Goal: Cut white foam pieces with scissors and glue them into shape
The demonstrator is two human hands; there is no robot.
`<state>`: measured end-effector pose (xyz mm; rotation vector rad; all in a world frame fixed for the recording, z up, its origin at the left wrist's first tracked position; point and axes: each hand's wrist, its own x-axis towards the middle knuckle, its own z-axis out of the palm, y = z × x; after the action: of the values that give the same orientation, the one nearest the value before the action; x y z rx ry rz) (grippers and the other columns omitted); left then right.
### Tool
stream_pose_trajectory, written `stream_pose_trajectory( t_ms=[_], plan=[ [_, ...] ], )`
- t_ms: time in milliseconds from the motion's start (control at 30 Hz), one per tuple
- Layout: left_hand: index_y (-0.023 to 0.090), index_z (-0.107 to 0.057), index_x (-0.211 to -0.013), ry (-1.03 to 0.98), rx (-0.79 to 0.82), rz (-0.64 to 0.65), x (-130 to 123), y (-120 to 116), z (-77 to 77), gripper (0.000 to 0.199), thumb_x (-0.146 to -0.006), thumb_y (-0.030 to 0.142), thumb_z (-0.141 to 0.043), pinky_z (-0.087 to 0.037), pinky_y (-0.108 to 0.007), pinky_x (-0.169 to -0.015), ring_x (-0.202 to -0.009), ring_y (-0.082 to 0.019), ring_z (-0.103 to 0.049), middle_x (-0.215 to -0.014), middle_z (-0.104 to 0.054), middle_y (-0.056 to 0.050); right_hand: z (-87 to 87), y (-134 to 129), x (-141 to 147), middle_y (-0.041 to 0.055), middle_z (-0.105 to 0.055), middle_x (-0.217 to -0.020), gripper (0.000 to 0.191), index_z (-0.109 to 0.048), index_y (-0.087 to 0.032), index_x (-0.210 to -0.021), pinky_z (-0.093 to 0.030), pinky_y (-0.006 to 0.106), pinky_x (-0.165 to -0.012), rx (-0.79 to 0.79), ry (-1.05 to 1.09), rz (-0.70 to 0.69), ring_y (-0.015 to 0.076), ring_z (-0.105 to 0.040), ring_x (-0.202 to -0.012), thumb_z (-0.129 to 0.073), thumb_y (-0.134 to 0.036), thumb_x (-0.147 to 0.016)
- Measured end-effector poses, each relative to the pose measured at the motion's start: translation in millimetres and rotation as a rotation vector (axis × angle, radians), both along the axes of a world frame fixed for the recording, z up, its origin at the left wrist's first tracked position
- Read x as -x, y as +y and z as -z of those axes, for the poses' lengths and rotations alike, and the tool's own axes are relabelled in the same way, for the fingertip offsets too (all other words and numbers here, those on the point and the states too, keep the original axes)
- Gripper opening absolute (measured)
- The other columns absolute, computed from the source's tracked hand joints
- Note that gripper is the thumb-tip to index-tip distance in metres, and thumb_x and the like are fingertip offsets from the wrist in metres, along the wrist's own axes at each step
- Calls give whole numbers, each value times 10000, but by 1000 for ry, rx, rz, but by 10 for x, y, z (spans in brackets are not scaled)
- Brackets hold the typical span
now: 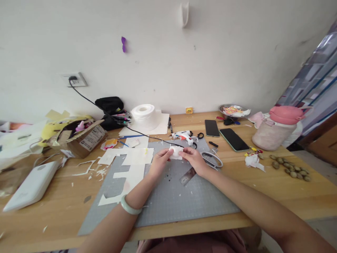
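Between my two hands is a small, crumpled white piece [176,152] that looks like tissue or soft paper. My left hand [162,158] pinches its left side, and my right hand [194,157] grips its right side. Both hands are just above the grey cutting mat [168,203]. Below my right hand lies a metal ruler or flat strip [187,176]. A white hot glue gun [185,136] rests right behind the hands. Cut white paper [134,172] lies left of my left hand, partly on the mat.
Farther back stands a large white tissue roll [143,117]. At the left are a cardboard box [84,138] and a white power bank [31,186]. Two phones [233,139], a pink-lidded jug [276,130] and several brown nut-like pieces [292,168] occupy the right. A black cable [89,101] crosses from the wall socket.
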<state>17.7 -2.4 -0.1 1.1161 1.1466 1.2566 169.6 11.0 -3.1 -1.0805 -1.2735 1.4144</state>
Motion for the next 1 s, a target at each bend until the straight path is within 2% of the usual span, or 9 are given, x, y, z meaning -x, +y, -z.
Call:
stream_pose_trajectory(
  t_ms=[267,567,1000],
  plan=[
    [152,-678,-745,-257,97,72,-40,-14,1,290,-631,417,-710,-353,-221,-598,-649,-114,-481,-710,-616,-10,15,21,4,-16,-547,-640,263,-606,-175,-711,-332,243,-578,11,29,13,104,-433,-587,-662,-409,-604],
    [154,-639,-764,-182,49,115,-22,-20,-11,261,-628,357,-727,-382,-244,-667,-678,-133,-528,-725,-629,-6,23,-31,36,-33,-525,-612,221,-576,-182,-650,-339,243,-586,-27,-46,18,111,-443,-598,-674,-373,-598],
    [162,-704,-767,-150,42,77,-10,-11,17,232,-653,364,-722,-401,-256,-709,-702,-144,-562,-750,-688,-16,35,-24,32,-14,-571,-677,246,-597,-184,-703,-374,260,-634,-33,-63,28,129,-489,-652,-661,-397,-597]
  ],
)
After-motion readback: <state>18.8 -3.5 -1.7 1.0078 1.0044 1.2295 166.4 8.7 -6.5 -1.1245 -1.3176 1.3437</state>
